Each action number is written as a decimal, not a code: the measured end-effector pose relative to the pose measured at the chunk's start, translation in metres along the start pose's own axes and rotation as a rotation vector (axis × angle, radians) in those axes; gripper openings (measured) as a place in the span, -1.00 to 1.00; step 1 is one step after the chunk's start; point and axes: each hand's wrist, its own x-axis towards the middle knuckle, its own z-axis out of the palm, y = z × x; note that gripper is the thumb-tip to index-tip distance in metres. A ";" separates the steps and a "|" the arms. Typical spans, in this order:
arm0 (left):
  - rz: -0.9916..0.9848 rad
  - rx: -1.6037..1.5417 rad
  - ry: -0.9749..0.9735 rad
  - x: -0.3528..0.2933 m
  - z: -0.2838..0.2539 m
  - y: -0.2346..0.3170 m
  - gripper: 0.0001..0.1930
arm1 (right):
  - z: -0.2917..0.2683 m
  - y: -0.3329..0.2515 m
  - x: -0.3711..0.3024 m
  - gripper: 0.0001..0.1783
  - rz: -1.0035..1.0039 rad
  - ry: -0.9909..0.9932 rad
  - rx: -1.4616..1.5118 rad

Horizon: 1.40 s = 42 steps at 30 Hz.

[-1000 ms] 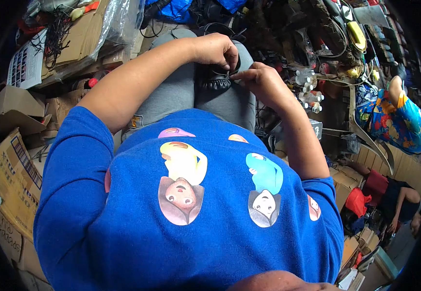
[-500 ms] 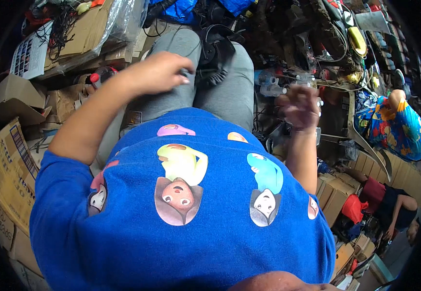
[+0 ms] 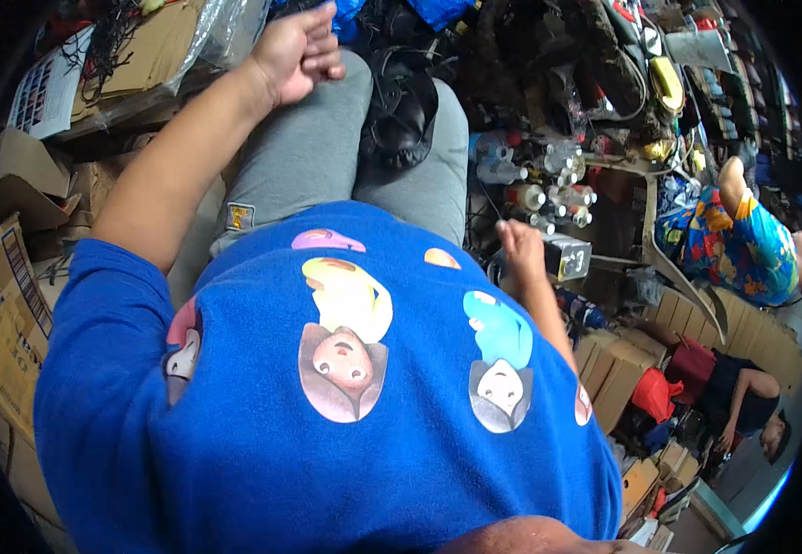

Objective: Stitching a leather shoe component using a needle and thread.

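Resting on the lap: one black shoe, glossy and leather-looking, rounded at its near end, at 12 o'clock, both hands well apart from it.
Left hand: raised near the left knee at 11 o'clock, fingers loosely curled; whether they pinch anything fine, I cannot tell.
Right hand: between 2 and 3 o'clock, fingers partly bent; one thin dark strand runs close to the fingertips, grasped or not, I cannot tell.
Trousers: two legs, soft grey cloth.
Bottles: at least seven, clear smooth plastic, clustered at 2 o'clock.
Open box: one, brown cardboard, between 9 and 10 o'clock.
Other people: two, one in bright patterned cloth at 3 o'clock, one in a dark top near 4.
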 end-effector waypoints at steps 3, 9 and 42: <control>0.003 0.031 -0.064 0.010 -0.004 0.000 -0.52 | 0.018 0.003 -0.007 -0.57 0.020 0.002 -0.014; 0.352 1.064 0.245 0.006 -0.099 0.075 -0.65 | 0.006 0.010 0.002 -0.38 0.665 0.053 1.551; 0.070 2.064 0.161 0.061 0.040 -0.009 -0.70 | -0.044 -0.151 0.100 -0.60 0.148 -0.210 0.242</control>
